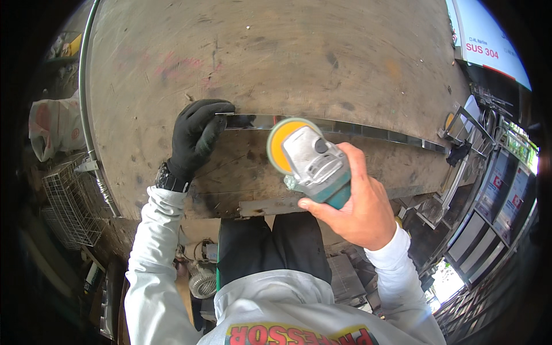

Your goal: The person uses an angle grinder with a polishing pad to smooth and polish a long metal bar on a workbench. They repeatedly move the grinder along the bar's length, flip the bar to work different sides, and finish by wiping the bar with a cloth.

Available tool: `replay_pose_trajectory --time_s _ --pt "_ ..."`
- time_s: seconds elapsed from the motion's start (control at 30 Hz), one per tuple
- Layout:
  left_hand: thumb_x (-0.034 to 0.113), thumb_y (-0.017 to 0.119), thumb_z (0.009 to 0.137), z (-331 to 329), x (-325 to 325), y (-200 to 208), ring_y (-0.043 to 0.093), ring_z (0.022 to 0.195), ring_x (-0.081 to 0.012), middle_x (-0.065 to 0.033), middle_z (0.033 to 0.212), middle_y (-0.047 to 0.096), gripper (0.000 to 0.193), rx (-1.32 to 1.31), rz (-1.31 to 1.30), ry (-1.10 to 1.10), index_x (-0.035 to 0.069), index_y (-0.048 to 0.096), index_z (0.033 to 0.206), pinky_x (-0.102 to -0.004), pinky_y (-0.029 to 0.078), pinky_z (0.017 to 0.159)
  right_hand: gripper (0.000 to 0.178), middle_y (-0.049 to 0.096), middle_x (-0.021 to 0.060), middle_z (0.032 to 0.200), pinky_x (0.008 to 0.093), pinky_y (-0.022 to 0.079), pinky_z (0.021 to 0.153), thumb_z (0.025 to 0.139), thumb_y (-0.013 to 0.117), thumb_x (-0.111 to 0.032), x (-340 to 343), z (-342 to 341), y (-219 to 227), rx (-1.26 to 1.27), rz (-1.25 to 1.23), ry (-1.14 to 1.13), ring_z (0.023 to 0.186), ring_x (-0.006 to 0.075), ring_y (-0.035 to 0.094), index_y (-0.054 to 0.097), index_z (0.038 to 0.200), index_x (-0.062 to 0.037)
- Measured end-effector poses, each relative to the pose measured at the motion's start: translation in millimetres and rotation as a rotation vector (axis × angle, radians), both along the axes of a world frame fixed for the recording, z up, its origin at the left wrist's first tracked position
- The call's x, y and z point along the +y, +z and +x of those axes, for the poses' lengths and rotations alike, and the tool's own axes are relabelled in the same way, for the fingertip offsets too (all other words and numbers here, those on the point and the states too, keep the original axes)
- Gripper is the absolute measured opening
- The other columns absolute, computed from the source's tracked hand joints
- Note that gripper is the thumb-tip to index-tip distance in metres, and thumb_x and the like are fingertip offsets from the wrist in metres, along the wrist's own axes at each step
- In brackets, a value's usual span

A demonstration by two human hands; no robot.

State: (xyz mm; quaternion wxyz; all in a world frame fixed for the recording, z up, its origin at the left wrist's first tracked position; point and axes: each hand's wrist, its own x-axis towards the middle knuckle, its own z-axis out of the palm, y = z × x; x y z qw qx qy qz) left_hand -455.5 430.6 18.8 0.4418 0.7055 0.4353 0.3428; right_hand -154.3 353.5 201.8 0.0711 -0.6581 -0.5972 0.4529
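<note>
My left hand (195, 138), in a black glove, presses down on the left end of a long shiny metal strip (368, 131) that lies across a worn brown workbench (276, 52). A watch sits on that wrist. My bare right hand (353, 201) grips an angle grinder (316, 164) with a grey head and teal body. Its yellow disc (280, 144) sits at the strip, just right of my left hand.
A wire basket (72, 201) and a white sack (54, 123) stand left of the bench. Metal frames and a clamp (460, 150) crowd the bench's right end. A white sign (491, 40) hangs at the upper right. Clutter lies on the floor below.
</note>
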Motion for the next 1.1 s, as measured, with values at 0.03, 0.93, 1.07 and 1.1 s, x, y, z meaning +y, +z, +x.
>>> replay_pose_trajectory --time_s 0.03,0.93,1.07,1.1 --pt "0.018 0.068 0.099 2 2 2 0.073 0.105 -0.0364 -0.0175 0.118 0.077 0.026 -0.003 0.004 -0.012 0.003 0.076 0.119 -0.044 0.055 0.093 0.091 0.076 0.0285 0.11 0.0529 0.062 0.08 0.086 0.091 -0.03 -1 3 -1 0.017 0.028 0.0 0.094 0.0494 0.077 0.034 0.151 -0.0009" --pt "0.039 0.053 0.113 -17 -11 -25 0.07 0.117 -0.0332 -0.0197 0.124 0.074 0.047 0.079 0.033 0.012 -0.002 0.073 0.124 -0.0447 0.053 0.104 0.09 0.074 0.0291 0.121 0.0475 0.061 0.09 0.091 0.085 -0.051 -75 95 -21 -0.036 0.048 -0.639 0.11 0.042 0.077 0.04 0.149 0.0011" --pt "0.039 0.05 0.115 -29 -16 -37 0.07 0.119 -0.0336 -0.0198 0.126 0.074 0.049 0.161 0.049 0.024 -0.003 0.071 0.128 -0.0448 0.052 0.106 0.103 0.068 0.0373 0.128 0.0526 0.062 0.086 0.091 0.084 -0.051 -84 31 -38 0.038 0.163 -0.443 0.106 0.0516 0.075 0.031 0.157 0.0076" --pt "0.039 0.049 0.117 -32 -18 -40 0.066 0.124 -0.0315 -0.0165 0.131 0.071 0.048 0.12 0.031 0.007 -0.003 0.069 0.131 -0.0452 0.05 0.11 0.107 0.066 0.0406 0.129 0.0532 0.062 0.086 0.09 0.085 -0.051 -88 29 -44 0.088 0.156 -0.438 0.105 0.0531 0.074 0.028 0.158 0.0098"
